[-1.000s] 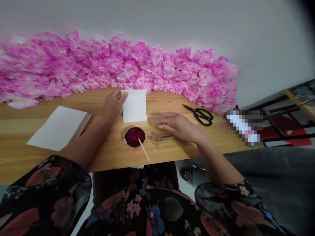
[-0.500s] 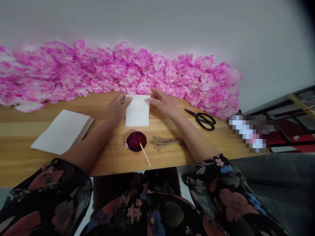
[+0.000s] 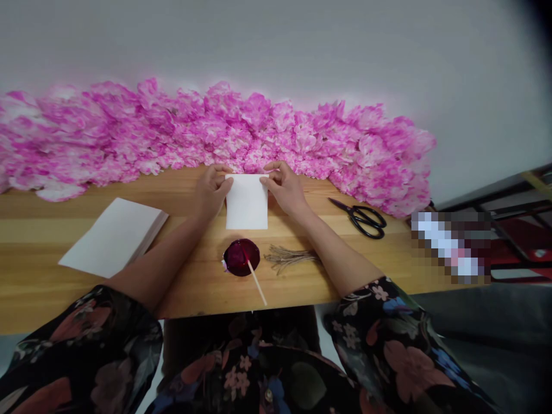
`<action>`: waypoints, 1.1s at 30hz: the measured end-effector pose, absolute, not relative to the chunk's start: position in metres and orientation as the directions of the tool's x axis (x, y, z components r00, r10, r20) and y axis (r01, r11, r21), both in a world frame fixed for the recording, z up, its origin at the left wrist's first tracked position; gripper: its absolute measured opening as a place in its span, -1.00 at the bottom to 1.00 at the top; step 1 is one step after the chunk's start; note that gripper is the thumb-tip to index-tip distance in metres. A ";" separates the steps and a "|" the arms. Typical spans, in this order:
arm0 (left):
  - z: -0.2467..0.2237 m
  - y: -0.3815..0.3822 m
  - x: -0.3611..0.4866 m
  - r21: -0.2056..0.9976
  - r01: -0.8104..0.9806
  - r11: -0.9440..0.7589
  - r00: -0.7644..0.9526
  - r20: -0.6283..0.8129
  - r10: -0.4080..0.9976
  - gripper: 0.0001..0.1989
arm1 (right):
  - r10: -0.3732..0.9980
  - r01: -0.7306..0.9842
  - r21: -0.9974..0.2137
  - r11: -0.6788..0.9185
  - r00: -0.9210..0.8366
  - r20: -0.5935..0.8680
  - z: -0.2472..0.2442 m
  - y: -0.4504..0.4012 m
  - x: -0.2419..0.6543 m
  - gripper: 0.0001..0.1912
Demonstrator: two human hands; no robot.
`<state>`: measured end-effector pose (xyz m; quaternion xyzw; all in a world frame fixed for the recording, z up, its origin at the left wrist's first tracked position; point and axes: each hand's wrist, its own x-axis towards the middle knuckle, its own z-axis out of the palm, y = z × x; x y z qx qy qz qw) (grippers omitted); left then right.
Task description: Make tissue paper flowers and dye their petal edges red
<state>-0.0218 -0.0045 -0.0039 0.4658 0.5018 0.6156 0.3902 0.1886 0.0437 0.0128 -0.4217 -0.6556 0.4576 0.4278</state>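
Between my hands is a white square of paper (image 3: 247, 204), its far edge pinched at both corners. My left hand (image 3: 213, 191) grips the far left corner with the thumb on top. At the far right corner my right hand (image 3: 285, 188) pinches it the same way, fingers curled behind the edge. Just nearer to me than the paper lies a round dish of dark red liquid (image 3: 237, 259), with a thin wooden stick (image 3: 257, 283) leaning out of it. To the dish's right is a small bundle of thin brown wires or stems (image 3: 287, 257), partly beside my right forearm.
A stack of white paper (image 3: 114, 236) lies at the left, partly under my left forearm. Black-handled scissors (image 3: 364, 221) rest at the right. A long heap of pink and white paper-like flowers (image 3: 233, 129) lines the table's (image 3: 190, 293) back edge.
The folded-looking strip along the paper's far edge no longer shows; the edge looks flat and straight. Both hands still hold the corners. The whole view has shifted slightly.
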 end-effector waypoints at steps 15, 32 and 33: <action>-0.012 -0.002 -0.024 0.962 0.154 -0.224 -0.252 0.258 0.933 -0.90 | 0.909 0.114 -0.953 0.280 -0.352 0.225 0.003 0.048 0.198 -0.86; -0.017 0.001 -0.029 0.917 0.365 -0.162 -0.209 0.251 0.945 -0.82 | 0.934 0.048 -0.975 0.217 -0.302 0.193 0.002 0.050 0.200 -0.75; -0.016 0.001 -0.029 0.918 0.364 -0.155 -0.209 0.242 0.947 -0.82 | 0.935 0.048 -0.975 0.218 -0.297 0.194 0.001 0.050 0.200 -0.75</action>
